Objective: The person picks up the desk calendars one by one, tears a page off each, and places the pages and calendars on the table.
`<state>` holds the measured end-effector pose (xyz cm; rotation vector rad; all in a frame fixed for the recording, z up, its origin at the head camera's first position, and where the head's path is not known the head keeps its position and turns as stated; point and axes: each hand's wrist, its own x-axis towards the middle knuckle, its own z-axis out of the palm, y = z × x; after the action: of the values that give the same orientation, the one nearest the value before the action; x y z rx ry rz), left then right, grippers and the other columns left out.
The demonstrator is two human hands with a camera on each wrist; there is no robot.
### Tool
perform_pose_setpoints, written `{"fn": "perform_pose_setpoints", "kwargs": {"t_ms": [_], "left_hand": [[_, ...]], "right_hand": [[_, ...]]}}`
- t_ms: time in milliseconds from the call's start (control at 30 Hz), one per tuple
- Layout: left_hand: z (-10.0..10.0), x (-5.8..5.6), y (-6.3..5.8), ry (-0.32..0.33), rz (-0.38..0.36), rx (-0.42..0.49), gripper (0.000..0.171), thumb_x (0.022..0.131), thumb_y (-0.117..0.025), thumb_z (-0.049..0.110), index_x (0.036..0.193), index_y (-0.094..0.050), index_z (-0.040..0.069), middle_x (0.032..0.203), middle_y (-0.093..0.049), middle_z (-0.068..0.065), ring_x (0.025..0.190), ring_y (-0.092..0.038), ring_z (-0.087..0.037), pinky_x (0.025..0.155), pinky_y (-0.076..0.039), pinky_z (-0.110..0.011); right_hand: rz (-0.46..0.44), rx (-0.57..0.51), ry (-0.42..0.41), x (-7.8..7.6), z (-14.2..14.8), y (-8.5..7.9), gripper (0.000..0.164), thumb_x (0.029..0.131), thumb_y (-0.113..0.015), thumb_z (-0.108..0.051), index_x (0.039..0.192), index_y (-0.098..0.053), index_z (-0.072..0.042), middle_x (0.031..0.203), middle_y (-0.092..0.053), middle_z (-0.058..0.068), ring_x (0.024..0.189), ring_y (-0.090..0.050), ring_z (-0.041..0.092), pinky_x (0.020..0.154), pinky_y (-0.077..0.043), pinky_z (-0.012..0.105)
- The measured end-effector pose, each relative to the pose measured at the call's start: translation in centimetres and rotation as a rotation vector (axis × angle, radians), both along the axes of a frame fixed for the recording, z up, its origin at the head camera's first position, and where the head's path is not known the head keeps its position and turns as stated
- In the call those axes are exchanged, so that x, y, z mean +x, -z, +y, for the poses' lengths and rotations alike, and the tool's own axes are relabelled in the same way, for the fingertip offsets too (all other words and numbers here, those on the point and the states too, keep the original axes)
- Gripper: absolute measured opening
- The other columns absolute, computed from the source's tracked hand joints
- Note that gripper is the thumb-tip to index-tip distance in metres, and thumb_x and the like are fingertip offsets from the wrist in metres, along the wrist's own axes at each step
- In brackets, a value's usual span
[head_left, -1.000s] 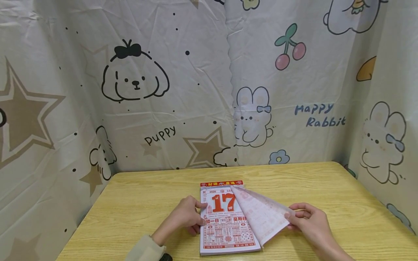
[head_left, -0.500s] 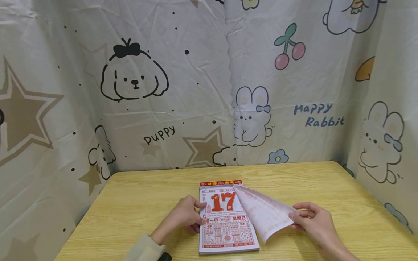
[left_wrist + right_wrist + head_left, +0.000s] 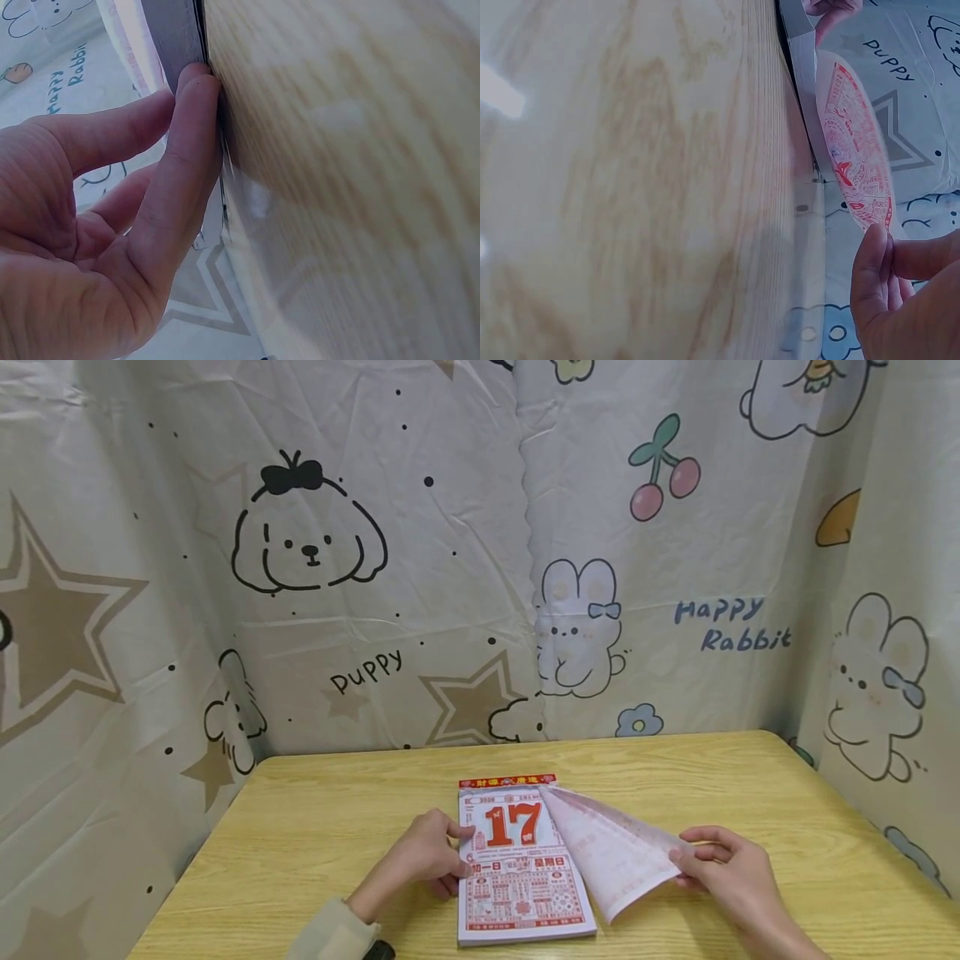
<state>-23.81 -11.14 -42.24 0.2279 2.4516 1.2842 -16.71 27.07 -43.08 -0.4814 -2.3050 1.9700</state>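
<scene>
A thick tear-off calendar [image 3: 517, 893] lies on the table, showing a large red 17 beneath a red header strip [image 3: 507, 781]. My left hand [image 3: 427, 852] grips the pad's left edge, two fingertips lying over the front. In the left wrist view, fingers [image 3: 187, 142] press against the pad's grey side [image 3: 174, 37]. Off to the right, my right hand [image 3: 731, 877] pinches the lower corner of a thin page [image 3: 615, 852] between thumb and fingers. This page is folded over diagonally, pale back showing, and still meets the header near its right end. Its red-printed face [image 3: 855, 150] appears in the right wrist view.
The wood-grain table [image 3: 337, 793] extends around the calendar on all sides. Behind it and at both sides hangs a pale curtain [image 3: 420, 552] printed with cartoon animals, stars and cherries. A dark band [image 3: 380, 951] sits at the left wrist.
My right hand has shifted slightly right, drawing the page with it. The page's meeting point at the header has moved a little right, baring more of the 17 sheet. My left hand stays put.
</scene>
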Motion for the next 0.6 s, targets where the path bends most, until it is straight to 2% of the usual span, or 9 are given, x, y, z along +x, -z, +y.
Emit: {"fn": "perform_pose_setpoints", "kwargs": {"t_ms": [300,600], "left_hand": [[0.04,-0.01,0.0,-0.005,-0.008,-0.024,0.05,0.085,-0.081,-0.009,0.133,-0.068,-0.008,0.066,-0.07,-0.013,0.053,-0.071,-0.026,0.048,-0.063,-0.037],[0.0,-0.07,-0.08,0.002,-0.01,-0.02,0.049,0.086,-0.081,-0.009,0.132,-0.068,-0.009,0.069,-0.072,-0.013,0.054,-0.072,-0.026,0.048,-0.063,-0.037]], "right_hand": [[-0.014,-0.027,0.005,0.07,0.42,0.05,0.041,0.093,-0.075,0.007,0.129,-0.056,0.014,0.085,-0.069,0.009,0.073,-0.072,0.021,0.07,-0.067,0.034],[-0.017,-0.001,0.025,0.23,0.97,0.09,0.045,0.093,-0.076,0.005,0.132,-0.055,0.014,0.087,-0.065,0.007,0.073,-0.071,0.019,0.071,-0.067,0.034]]}}
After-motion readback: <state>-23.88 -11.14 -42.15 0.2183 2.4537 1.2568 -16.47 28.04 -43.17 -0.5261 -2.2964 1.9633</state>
